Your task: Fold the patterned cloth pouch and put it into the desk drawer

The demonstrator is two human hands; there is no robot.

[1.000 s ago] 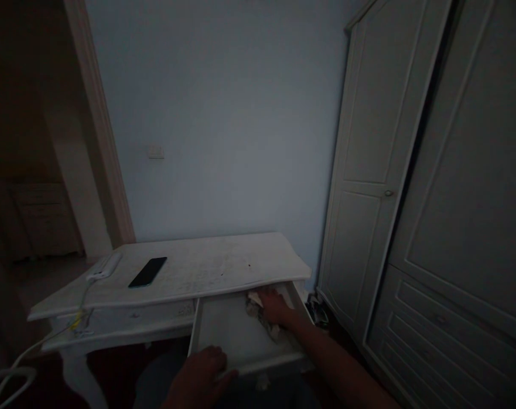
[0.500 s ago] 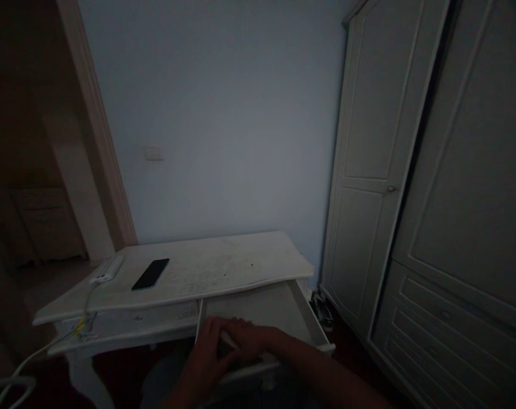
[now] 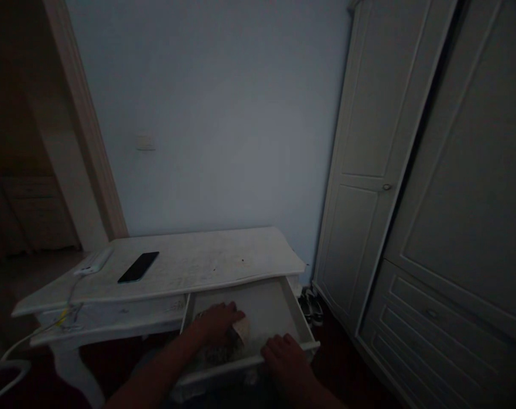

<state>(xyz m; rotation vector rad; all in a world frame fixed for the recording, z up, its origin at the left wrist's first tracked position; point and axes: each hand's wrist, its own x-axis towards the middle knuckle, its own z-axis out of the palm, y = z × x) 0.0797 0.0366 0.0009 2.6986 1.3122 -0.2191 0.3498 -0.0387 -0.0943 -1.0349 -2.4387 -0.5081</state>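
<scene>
A white drawer [image 3: 266,307] is pulled out from the desk. My left hand [image 3: 219,322] is down inside it, fingers curled round a pale, cloth-like item [image 3: 241,328] whose kind is too dim to tell. Beneath that hand lies a dark, patterned bundle [image 3: 217,355], partly covered by my wrist. My right hand [image 3: 286,358] rests on the drawer's front edge near the right corner, its fingers bent over the rim.
On the white desk top [image 3: 224,255] lie a dark phone [image 3: 138,267] and a white power strip [image 3: 94,261] with a cable. Shoes [image 3: 311,307] stand on the floor right of the desk. A white wardrobe [image 3: 360,227] borders the right side.
My hands were together over the drawer's front and are now apart. The right one has moved right onto the drawer edge. The pale item shows more clearly by my left hand.
</scene>
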